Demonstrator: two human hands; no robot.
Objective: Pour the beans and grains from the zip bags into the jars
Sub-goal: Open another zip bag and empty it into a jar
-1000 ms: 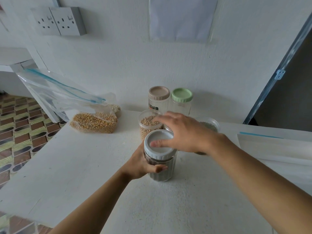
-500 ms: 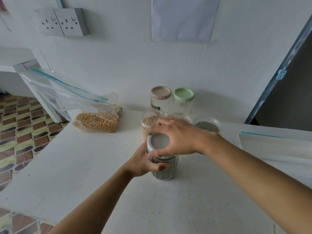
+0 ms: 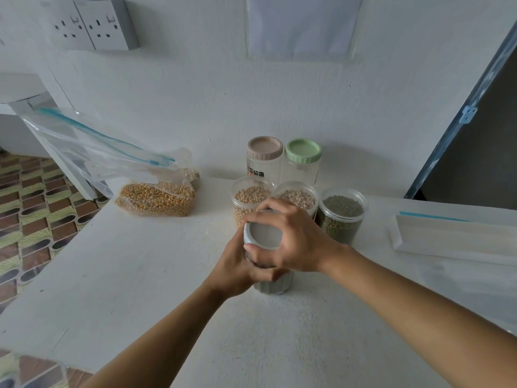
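L hand (image 3: 237, 268) wraps the body of the front jar (image 3: 275, 287), fingers curled round its near side. R hand (image 3: 299, 240) comes over the top, thumb + fingertips pinching the rim of the grey lid (image 3: 264, 234). Lid sits on the jar mouth (can't tell if it's seated tight). Jar is upright on the white table (image 3: 126, 275). Contents look dark but are mostly hidden by the hands.

Just behind it is a row of 3 open jars, side by side:
- tan-bean jar (image 3: 250, 197) on the left
- pale-grain jar (image 3: 299, 198) in the middle, partly behind R hand
- green-bean jar (image 3: 342, 212) on the right

Back against the wall are 2 capped clear jars, touching or nearly so: pink-lid jar (image 3: 265, 149) and green-lid jar (image 3: 303, 151).

Far-left corner of the table: corn bag (image 3: 156, 198) lying on its side. A clear blue-zip flap (image 3: 92, 147) sticks up and out past the table edge; can't tell if it's the same bag or a 2nd one. Small bag of pale grain (image 3: 191, 173) is tucked behind the corn.

Right side, well apart from the jars: flat zip bag (image 3: 453, 238) lying on the table.
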